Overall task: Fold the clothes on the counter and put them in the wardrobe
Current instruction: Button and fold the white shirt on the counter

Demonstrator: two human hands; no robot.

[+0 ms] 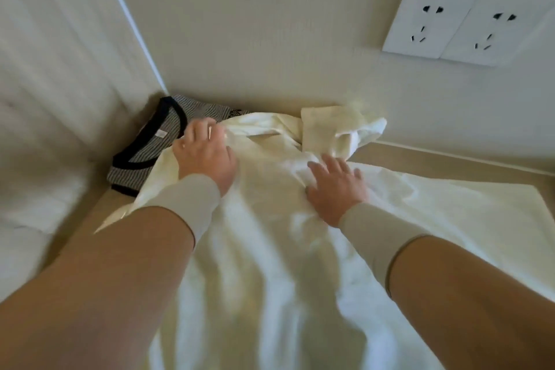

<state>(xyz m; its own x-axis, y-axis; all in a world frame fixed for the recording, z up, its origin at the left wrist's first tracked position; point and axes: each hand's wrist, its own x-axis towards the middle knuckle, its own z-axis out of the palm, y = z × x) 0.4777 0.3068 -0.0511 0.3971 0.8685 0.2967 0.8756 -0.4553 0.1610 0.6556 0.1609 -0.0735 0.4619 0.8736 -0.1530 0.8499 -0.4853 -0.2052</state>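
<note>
Head view: looks down on a pale counter [450, 159] set against a cream wall.
Cream garment: a large cream garment [270, 249] lies spread and wrinkled over most of the counter, reaching from the near edge up to the wall; its far part is bunched, with one flap folded over near the wall.
Left hand: the left hand [207, 153] is at the garment's far left edge, fingers curled and pinching a fold of the cream cloth, lifting it slightly off the surface.
Right hand: the right hand [336, 186] lies flat on the cloth near the bunched part, fingers spread and straight, pressing down, gripping nothing.
Sleeves: both wrists wear tight pale grey sleeves, the forearms bare behind them.
Striped top: a black-and-white striped top [144, 153] with black trim lies in the far left corner of the counter, partly covered by the cream garment's edge, just beside the left hand.
Sockets: two white wall sockets [462, 21] sit side by side above the counter on the right.
Bedding: white bedding [36, 204] shows at the left, beside the counter.
</note>
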